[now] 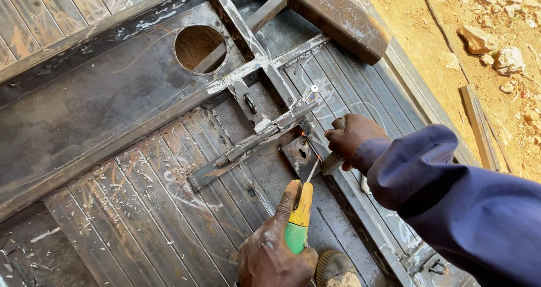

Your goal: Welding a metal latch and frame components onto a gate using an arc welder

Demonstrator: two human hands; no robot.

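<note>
My left hand grips a yellow and green electrode holder, thumb laid along its top. Its thin welding rod points up toward a small orange glow at the end of a sliding bolt latch on a flat-lying steel door. A small steel plate with a hole lies just below the glow. My right hand, in a blue sleeve, is closed around a dark metal tool right beside that plate.
The door has a round hole in its upper panel and chalk marks across its ribs. A heavy rusty beam rests over its top edge. A round disc lies near my left wrist. Sandy ground with stones and a plank lie to the right.
</note>
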